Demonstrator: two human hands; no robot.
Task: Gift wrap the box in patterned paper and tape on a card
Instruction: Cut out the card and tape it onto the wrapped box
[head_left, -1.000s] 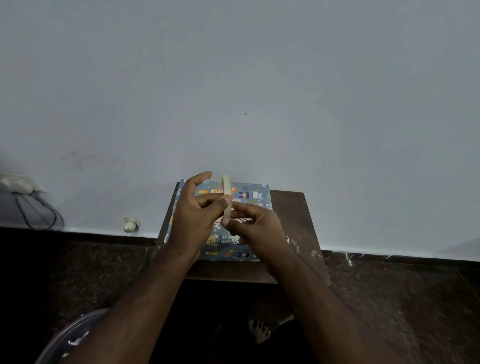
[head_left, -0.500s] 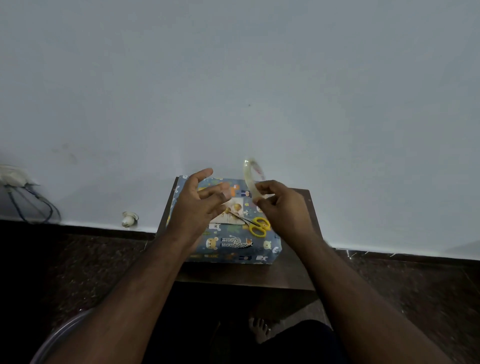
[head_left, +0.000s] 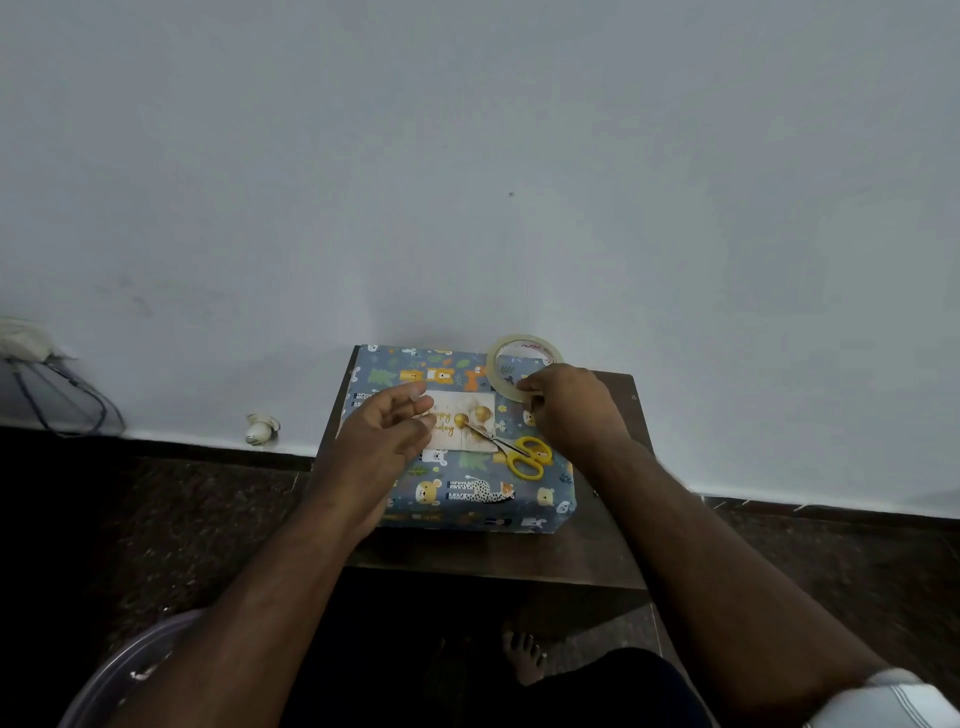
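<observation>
Head view: scissors (head_left: 522, 453) atop card (head_left: 467, 422), wrapped box (head_left: 467, 493).

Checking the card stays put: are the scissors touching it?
Touching. The head view shows the scissors lying with blades across the card's lower right corner.

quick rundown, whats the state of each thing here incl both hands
blue animal-print wrapped box: fully wrapped, on the dark wooden table
white birthday card: flat on box
yellow-handled scissors: closed, lying across card and box
clear tape roll: gripped by right hand
left hand: fingers relaxed, over card
</observation>
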